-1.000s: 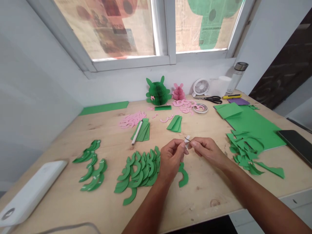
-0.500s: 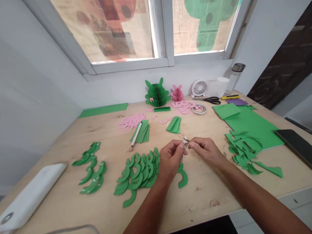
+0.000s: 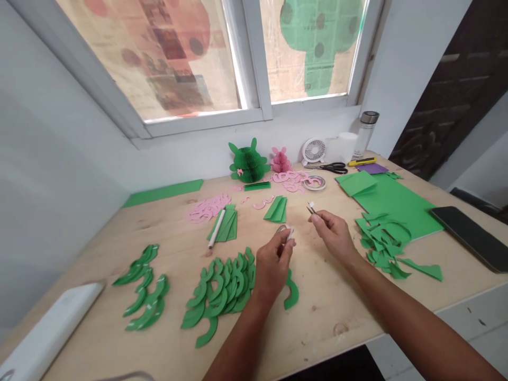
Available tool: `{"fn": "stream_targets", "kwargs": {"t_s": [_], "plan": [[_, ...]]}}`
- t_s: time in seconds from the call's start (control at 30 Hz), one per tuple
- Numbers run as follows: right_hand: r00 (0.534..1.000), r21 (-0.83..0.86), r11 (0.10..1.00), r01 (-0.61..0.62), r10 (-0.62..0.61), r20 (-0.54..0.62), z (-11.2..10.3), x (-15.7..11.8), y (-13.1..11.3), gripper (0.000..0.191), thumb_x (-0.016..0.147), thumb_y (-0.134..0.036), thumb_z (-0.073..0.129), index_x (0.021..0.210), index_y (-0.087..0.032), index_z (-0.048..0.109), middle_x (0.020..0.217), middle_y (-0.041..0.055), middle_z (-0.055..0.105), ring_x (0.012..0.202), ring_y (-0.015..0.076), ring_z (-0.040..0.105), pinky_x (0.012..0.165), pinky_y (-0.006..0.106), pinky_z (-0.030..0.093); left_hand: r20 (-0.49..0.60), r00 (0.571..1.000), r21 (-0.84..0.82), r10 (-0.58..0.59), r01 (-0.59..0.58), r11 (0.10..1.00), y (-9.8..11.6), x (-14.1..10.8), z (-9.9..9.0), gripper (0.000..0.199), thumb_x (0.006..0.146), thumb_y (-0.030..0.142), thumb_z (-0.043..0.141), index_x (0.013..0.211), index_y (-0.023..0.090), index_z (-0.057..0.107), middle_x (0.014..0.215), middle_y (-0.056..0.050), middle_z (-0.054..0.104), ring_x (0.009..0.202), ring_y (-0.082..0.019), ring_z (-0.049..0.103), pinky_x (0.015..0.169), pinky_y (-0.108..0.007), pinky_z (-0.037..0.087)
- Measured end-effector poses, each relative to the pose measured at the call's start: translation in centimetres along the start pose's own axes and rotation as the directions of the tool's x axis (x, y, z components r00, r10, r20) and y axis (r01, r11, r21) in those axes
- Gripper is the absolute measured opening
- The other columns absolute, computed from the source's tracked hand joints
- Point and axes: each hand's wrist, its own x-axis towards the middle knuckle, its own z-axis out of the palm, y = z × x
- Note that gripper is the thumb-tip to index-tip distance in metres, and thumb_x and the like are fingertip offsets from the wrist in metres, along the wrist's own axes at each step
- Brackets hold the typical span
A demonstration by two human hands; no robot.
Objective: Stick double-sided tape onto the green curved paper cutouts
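My left hand pinches a small whitish item with a ring-like loop, perhaps a bit of tape. To its right, my right hand grips dark, thin-tipped tweezers, and a tiny white piece shows by their tips. Just below my left hand lies a curved green paper piece. Left of that hand is a pile of similar green curved pieces. Farther left sit green pieces with small white strips on them.
Green scraps, a green sheet and a black phone lie right. Behind are folded green papers, pink cutouts, a tape roll, scissors and a small fan. A white device is left.
My hands have moved apart, the right one drawing away with the tweezers and the tiny white piece. The camera view has shifted slightly.
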Motion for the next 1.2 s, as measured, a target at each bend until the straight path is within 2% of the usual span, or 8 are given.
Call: {"fn": "stream_targets", "kwargs": {"t_s": [0.17, 0.33, 0.5, 0.63, 0.83, 0.97, 1.07, 1.2], "plan": [[0.998, 0.045, 0.999, -0.014, 0.017, -0.066, -0.3, 0.2, 0.4, 0.04, 0.084, -0.053, 0.047, 0.081, -0.015, 0.059, 0.054, -0.0056, 0.033, 0.051, 0.0096, 0.031, 0.047, 0.024, 0.023, -0.044, 0.996, 0.182, 0.08, -0.071, 0.981, 0.2, 0.3, 0.4, 0.024, 0.076, 0.026, 0.06, 0.098, 0.022, 0.069, 0.059, 0.001, 0.062, 0.05, -0.012, 0.051, 0.057, -0.023, 0.04], [0.997, 0.058, 0.998, -0.009, 0.014, -0.075, -0.2, 0.2, 0.6, 0.039, 0.084, -0.052, 0.048, 0.081, -0.015, 0.06, 0.054, -0.0057, 0.033, 0.051, 0.0092, 0.032, 0.047, 0.023, 0.024, -0.067, 0.993, 0.191, 0.1, -0.085, 0.978, 0.6, 0.4, 0.7, 0.024, 0.075, 0.024, 0.061, 0.097, 0.023, 0.07, 0.06, 0.0, 0.063, 0.051, -0.013, 0.055, 0.056, -0.023, 0.041], [0.998, 0.074, 0.997, -0.011, 0.016, -0.068, 0.0, 0.3, 0.9, 0.041, 0.083, -0.054, 0.047, 0.078, -0.015, 0.06, 0.052, -0.0059, 0.035, 0.049, 0.0093, 0.035, 0.046, 0.022, 0.026, 0.023, 0.997, 0.335, 0.078, -0.081, 0.939, 0.7, 0.5, 1.0, 0.03, 0.082, 0.027, 0.053, 0.108, 0.02, 0.065, 0.068, -0.001, 0.066, 0.053, -0.012, 0.057, 0.056, -0.022, 0.043], [0.996, 0.086, 0.996, -0.005, 0.013, -0.083, 0.0, 0.5, 1.2, 0.041, 0.082, -0.055, 0.048, 0.078, -0.016, 0.06, 0.052, -0.0057, 0.037, 0.049, 0.0092, 0.036, 0.046, 0.022, 0.026, 0.114, 0.989, 0.412, 0.093, -0.132, 0.901, 0.8, 0.9, 1.5, 0.032, 0.085, 0.027, 0.049, 0.114, 0.021, 0.062, 0.075, -0.002, 0.068, 0.058, -0.012, 0.059, 0.061, -0.023, 0.044], [0.989, 0.093, 0.996, 0.009, 0.005, -0.151, -0.2, 0.7, 1.4, 0.041, 0.081, -0.055, 0.048, 0.075, -0.016, 0.058, 0.052, -0.0054, 0.039, 0.05, 0.0093, 0.037, 0.047, 0.022, 0.028, 0.213, 0.973, 0.469, 0.086, -0.179, 0.865, 0.0, 2.1, 2.6, 0.05, 0.085, 0.022, 0.05, 0.134, 0.021, 0.041, 0.079, -0.002, 0.07, 0.065, -0.015, 0.062, 0.066, -0.026, 0.044], [0.985, 0.08, 0.996, 0.029, -0.015, -0.17, -0.3, 0.7, 1.3, 0.04, 0.082, -0.053, 0.047, 0.073, -0.016, 0.057, 0.053, -0.0051, 0.04, 0.05, 0.0091, 0.037, 0.047, 0.022, 0.03, 0.259, 0.964, 0.568, 0.063, -0.205, 0.797, -0.5, 3.5, 4.1, 0.047, 0.084, 0.021, 0.052, 0.131, 0.02, 0.044, 0.09, -0.007, 0.071, 0.076, -0.02, 0.064, 0.069, -0.029, 0.045], [0.984, 0.064, 0.998, 0.029, -0.017, -0.175, -0.5, 0.8, 1.4, 0.039, 0.082, -0.052, 0.046, 0.071, -0.016, 0.057, 0.053, -0.0048, 0.04, 0.05, 0.009, 0.038, 0.046, 0.021, 0.03, 0.305, 0.952, 0.623, 0.039, -0.23, 0.748, -0.6, 4.3, 5.3, 0.042, 0.083, 0.02, 0.053, 0.125, 0.02, 0.049, 0.091, -0.008, 0.07, 0.082, -0.023, 0.065, 0.071, -0.032, 0.046], [0.98, -0.006, 0.999, 0.042, -0.042, -0.193, -0.6, 1.0, 1.7, 0.04, 0.083, -0.052, 0.045, 0.07, -0.016, 0.057, 0.055, -0.0031, 0.046, 0.054, 0.0103, 0.043, 0.05, 0.021, 0.033, 0.333, 0.937, 0.553, 0.109, -0.288, 0.782, -0.5, 4.4, 6.0, 0.029, 0.081, 0.015, 0.053, 0.11, 0.018, 0.059, 0.095, -0.009, 0.07, 0.092, -0.024, 0.063, 0.081, -0.035, 0.046]]}}
